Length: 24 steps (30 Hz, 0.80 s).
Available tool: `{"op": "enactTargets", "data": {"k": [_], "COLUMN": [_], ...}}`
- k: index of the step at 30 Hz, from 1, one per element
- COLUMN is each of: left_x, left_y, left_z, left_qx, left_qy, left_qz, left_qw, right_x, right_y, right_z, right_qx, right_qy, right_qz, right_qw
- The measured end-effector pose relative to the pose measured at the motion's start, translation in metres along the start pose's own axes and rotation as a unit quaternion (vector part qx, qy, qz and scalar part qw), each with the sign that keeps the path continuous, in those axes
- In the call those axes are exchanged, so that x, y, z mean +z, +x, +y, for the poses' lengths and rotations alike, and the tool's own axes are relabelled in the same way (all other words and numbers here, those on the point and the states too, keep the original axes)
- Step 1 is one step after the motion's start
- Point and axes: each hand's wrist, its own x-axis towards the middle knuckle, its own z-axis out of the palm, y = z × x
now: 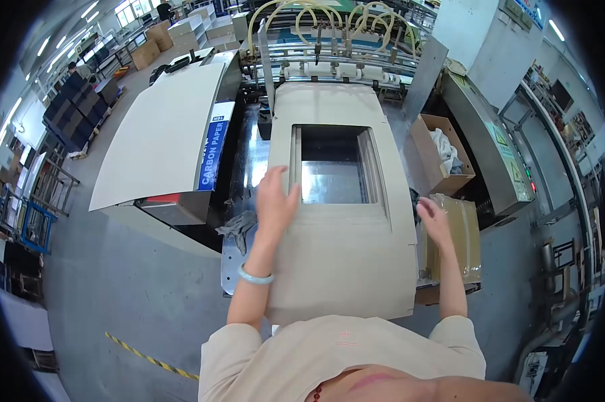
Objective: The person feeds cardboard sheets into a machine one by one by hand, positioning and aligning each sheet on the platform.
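A stack of beige cardboard sheets [342, 261] lies in front of me, with a rectangular window cut through its middle. Through the window a dark, shiny surface [332, 171] shows. My left hand [275, 201] is over the stack's left side, beside the window, fingers apart and nothing in them. At the right edge of the stack is my right hand [434, 220], its fingers loosely spread and holding nothing that I can see. Whether either hand touches the cardboard I cannot tell.
A machine with rollers [342, 70] and yellow hoses stands beyond the stack. Left are a large pale sheet [158, 134], a blue carbon paper box [214, 151] and a grey cloth [238, 229]. An open carton [440, 151] with rags and a taped carton [464, 238] stand right.
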Motion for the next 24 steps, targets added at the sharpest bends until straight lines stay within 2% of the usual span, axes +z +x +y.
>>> {"op": "enactTargets", "data": {"k": [1, 3, 4, 6, 11, 14, 16, 18, 19, 21, 24], "left_x": [-0.005, -0.004, -0.003, -0.002, -0.009, -0.019, -0.034, -0.042, -0.045, -0.046, -0.040], "left_y": [-0.009, -0.037, -0.047, -0.060, -0.059, -0.060, -0.055, -0.066, -0.075, -0.094, -0.112], "left_z": [-0.011, -0.031, -0.034, -0.035, -0.024, -0.043, -0.061, -0.089, -0.093, -0.104, -0.135], "left_qx": [-0.025, -0.095, -0.094, -0.168, -0.189, -0.177, -0.174, -0.141, -0.128, -0.087, -0.057], "left_qy": [0.110, 0.237, 0.239, 0.121, 0.065, 0.014, 0.037, 0.132, 0.259, 0.400, 0.374], "left_qz": [-0.010, -0.063, -0.062, -0.166, -0.193, -0.167, -0.126, -0.076, -0.065, -0.073, -0.073], "left_qw": [0.994, 0.965, 0.965, 0.964, 0.961, 0.970, 0.976, 0.978, 0.955, 0.909, 0.923], "right_x": [0.005, 0.014, 0.018, 0.024, 0.028, 0.022, 0.011, 0.008, 0.011, 0.018, 0.033], "right_y": [-0.006, -0.016, -0.020, -0.025, -0.024, -0.014, -0.003, 0.016, 0.020, 0.030, 0.047], "right_z": [-0.006, -0.015, -0.019, -0.023, -0.026, -0.014, -0.007, 0.021, 0.031, 0.048, 0.070], "right_qx": [0.002, -0.021, -0.043, -0.087, -0.108, -0.101, -0.045, -0.047, -0.037, -0.143, -0.118], "right_qy": [0.017, -0.018, -0.054, -0.125, -0.175, -0.155, -0.098, -0.182, -0.178, -0.345, -0.411], "right_qz": [-0.023, -0.025, -0.029, -0.035, 0.001, 0.022, 0.024, 0.057, 0.065, 0.128, 0.115], "right_qw": [1.000, 0.999, 0.997, 0.988, 0.979, 0.983, 0.994, 0.981, 0.981, 0.919, 0.897]}}
